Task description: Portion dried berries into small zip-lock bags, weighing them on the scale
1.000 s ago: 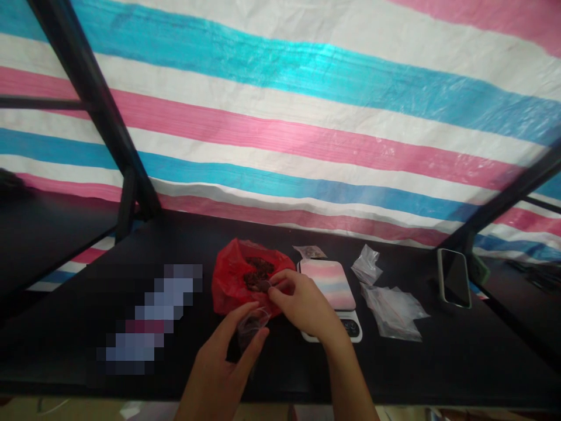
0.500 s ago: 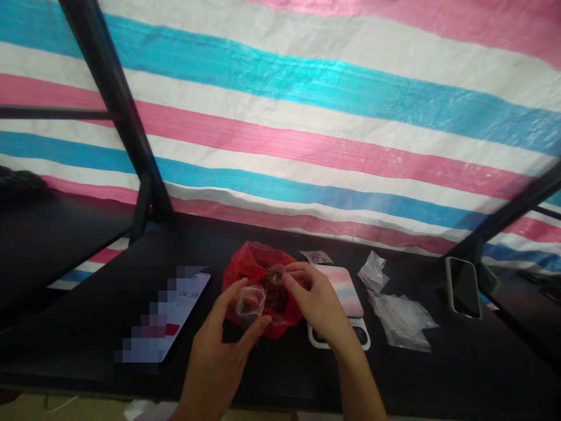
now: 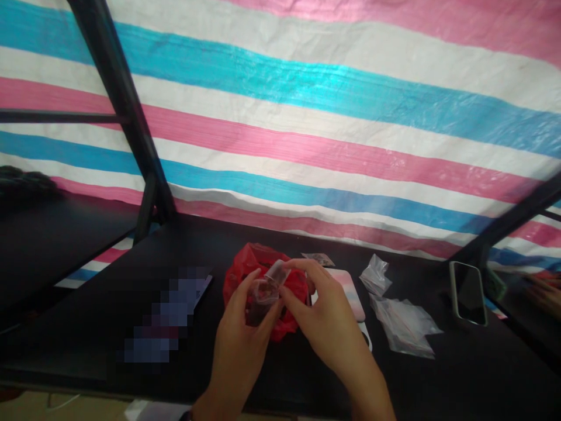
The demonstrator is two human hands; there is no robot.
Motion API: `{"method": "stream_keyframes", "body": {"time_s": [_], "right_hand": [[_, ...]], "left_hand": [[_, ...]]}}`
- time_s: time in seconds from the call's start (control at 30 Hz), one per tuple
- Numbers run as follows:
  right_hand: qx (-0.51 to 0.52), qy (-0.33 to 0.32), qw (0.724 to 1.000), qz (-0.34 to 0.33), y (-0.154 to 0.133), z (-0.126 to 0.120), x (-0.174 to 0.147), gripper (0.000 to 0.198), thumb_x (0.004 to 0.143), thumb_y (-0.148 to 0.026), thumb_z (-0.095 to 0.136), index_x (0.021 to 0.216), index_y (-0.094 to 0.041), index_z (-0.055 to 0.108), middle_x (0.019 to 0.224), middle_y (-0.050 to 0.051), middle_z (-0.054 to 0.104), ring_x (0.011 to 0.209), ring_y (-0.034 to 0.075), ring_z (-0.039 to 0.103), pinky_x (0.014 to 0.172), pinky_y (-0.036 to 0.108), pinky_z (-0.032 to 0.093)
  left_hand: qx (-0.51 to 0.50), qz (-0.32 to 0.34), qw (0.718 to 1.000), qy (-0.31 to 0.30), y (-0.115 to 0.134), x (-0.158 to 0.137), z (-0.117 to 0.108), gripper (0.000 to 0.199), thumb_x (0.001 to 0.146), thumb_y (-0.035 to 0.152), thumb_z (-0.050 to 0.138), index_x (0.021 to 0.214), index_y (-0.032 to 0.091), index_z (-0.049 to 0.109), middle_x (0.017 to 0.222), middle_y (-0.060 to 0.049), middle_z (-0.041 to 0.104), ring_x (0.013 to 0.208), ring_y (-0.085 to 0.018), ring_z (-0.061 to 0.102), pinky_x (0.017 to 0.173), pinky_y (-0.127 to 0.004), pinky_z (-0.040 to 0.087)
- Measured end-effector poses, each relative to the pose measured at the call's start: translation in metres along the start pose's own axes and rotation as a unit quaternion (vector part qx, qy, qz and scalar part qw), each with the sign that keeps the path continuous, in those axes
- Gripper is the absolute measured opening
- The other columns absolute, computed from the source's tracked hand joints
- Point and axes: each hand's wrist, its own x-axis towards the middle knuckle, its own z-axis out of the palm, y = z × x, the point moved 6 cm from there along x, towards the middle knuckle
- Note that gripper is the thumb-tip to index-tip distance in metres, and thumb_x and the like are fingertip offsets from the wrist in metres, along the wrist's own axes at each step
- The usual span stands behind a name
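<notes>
My left hand (image 3: 243,333) pinches a small clear plastic bag (image 3: 265,292), its mouth held apart between thumb and fingers. Over that mouth, my right hand (image 3: 328,313) grips a small clear cup (image 3: 277,272), which is tilted towards the bag. Whether anything is falling from the cup, I cannot make out. Both hands are above a red plastic bag (image 3: 245,266) standing on the black table; its brown contents are mostly hidden now. Partly behind my right hand lies a white kitchen scale (image 3: 346,286) with a pastel striped top.
Behind the scale lies a small filled clear bag (image 3: 319,258). Flat clear bags (image 3: 407,327) and a crumpled one (image 3: 376,276) are to the right, near a phone (image 3: 468,295). A blurred-out device (image 3: 169,321) lies left. Another person's hand (image 3: 546,295) shows at the right edge.
My right hand has lifted the cup from the brown contents of the red bag and tipped it over the clear bag. My left hand has moved right and slightly up, closer to it.
</notes>
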Motion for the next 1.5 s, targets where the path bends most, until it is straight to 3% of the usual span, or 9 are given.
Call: {"method": "stream_keyframes", "body": {"time_s": [0.2, 0.47, 0.57, 0.63, 0.73, 0.8, 1.07, 1.37, 1.5], "right_hand": [[-0.025, -0.010, 0.999, -0.041, -0.006, 0.001, -0.002, 0.038, 0.094, -0.008, 0.065, 0.123, -0.031, 0.072, 0.128, 0.001, 0.077, 0.123, 0.022, 0.068, 0.119, 0.045, 0.044], [-0.003, 0.089, 0.996, -0.023, 0.003, -0.008, 0.004, 0.027, 0.094, -0.018, 0.070, 0.118, -0.027, 0.075, 0.114, 0.003, 0.077, 0.105, 0.022, 0.070, 0.099, 0.036, 0.055], [-0.035, 0.054, 0.998, 0.004, 0.017, 0.002, 0.008, 0.022, 0.094, -0.015, 0.070, 0.112, -0.026, 0.076, 0.113, 0.003, 0.077, 0.105, 0.022, 0.070, 0.099, 0.035, 0.053], [-0.074, -0.001, 0.996, 0.040, 0.028, 0.014, 0.010, 0.021, 0.094, -0.012, 0.069, 0.110, -0.025, 0.076, 0.115, 0.004, 0.078, 0.109, 0.024, 0.070, 0.100, 0.036, 0.051], [-0.147, -0.084, 0.982, 0.085, 0.039, 0.036, 0.010, 0.022, 0.093, -0.009, 0.068, 0.108, -0.022, 0.075, 0.118, 0.006, 0.078, 0.112, 0.027, 0.071, 0.099, 0.038, 0.050], [-0.183, -0.104, 0.973, 0.093, 0.043, 0.046, 0.011, 0.022, 0.094, -0.008, 0.067, 0.110, -0.022, 0.075, 0.119, 0.007, 0.078, 0.114, 0.028, 0.070, 0.099, 0.039, 0.050], [-0.260, -0.014, 0.958, 0.116, 0.052, 0.051, 0.018, 0.027, 0.095, -0.011, 0.066, 0.117, -0.023, 0.074, 0.126, 0.009, 0.076, 0.120, 0.031, 0.067, 0.102, 0.042, 0.049], [-0.158, -0.082, 0.977, 0.116, 0.044, 0.062, 0.016, 0.022, 0.086, -0.011, 0.074, 0.105, -0.021, 0.080, 0.113, 0.008, 0.082, 0.114, 0.029, 0.072, 0.101, 0.039, 0.052], [-0.078, -0.106, 0.984, 0.120, 0.040, 0.067, 0.011, 0.019, 0.084, -0.011, 0.071, 0.098, -0.021, 0.080, 0.101, 0.005, 0.084, 0.099, 0.024, 0.077, 0.092, 0.034, 0.054]], "left_hand": [[0.014, 0.007, 1.000, -0.003, -0.003, 0.001, 0.004, 0.064, 0.086, 0.056, 0.075, 0.142, 0.029, 0.062, 0.138, -0.010, 0.073, 0.127, -0.033, 0.071, 0.113, -0.054, 0.053], [0.037, 0.024, 0.997, 0.059, 0.014, 0.003, -0.012, 0.057, 0.086, 0.063, 0.071, 0.129, 0.025, 0.070, 0.124, -0.010, 0.079, 0.109, -0.030, 0.077, 0.099, -0.045, 0.062], [0.048, 0.023, 0.995, 0.087, 0.014, 0.003, -0.024, 0.056, 0.089, 0.064, 0.065, 0.127, 0.023, 0.071, 0.122, -0.010, 0.080, 0.108, -0.030, 0.078, 0.096, -0.044, 0.063], [0.068, 0.023, 0.996, 0.058, 0.007, 0.003, -0.025, 0.055, 0.090, 0.064, 0.065, 0.127, 0.024, 0.072, 0.124, -0.010, 0.081, 0.112, -0.030, 0.077, 0.100, -0.046, 0.062], [0.114, 0.044, 0.991, -0.052, -0.009, 0.003, -0.016, 0.045, 0.092, 0.058, 0.065, 0.123, 0.027, 0.075, 0.125, -0.008, 0.082, 0.114, -0.030, 0.077, 0.107, -0.048, 0.059], [0.140, 0.054, 0.984, -0.100, -0.018, 0.003, -0.013, 0.038, 0.093, 0.052, 0.064, 0.120, 0.028, 0.077, 0.124, -0.007, 0.083, 0.114, -0.029, 0.078, 0.108, -0.047, 0.059], [0.175, 0.046, 0.983, -0.037, -0.021, 0.011, -0.039, 0.043, 0.093, 0.056, 0.060, 0.117, 0.025, 0.077, 0.118, -0.009, 0.084, 0.108, -0.030, 0.081, 0.105, -0.048, 0.061], [0.075, -0.042, 0.996, -0.036, -0.023, 0.011, -0.040, 0.056, 0.090, 0.069, 0.062, 0.122, 0.024, 0.073, 0.120, -0.010, 0.083, 0.113, -0.031, 0.079, 0.105, -0.049, 0.060], [-0.014, -0.069, 0.997, -0.031, -0.025, 0.012, -0.037, 0.065, 0.086, 0.075, 0.067, 0.121, 0.020, 0.072, 0.112, -0.012, 0.083, 0.102, -0.030, 0.080, 0.094, -0.044, 0.064]]}}
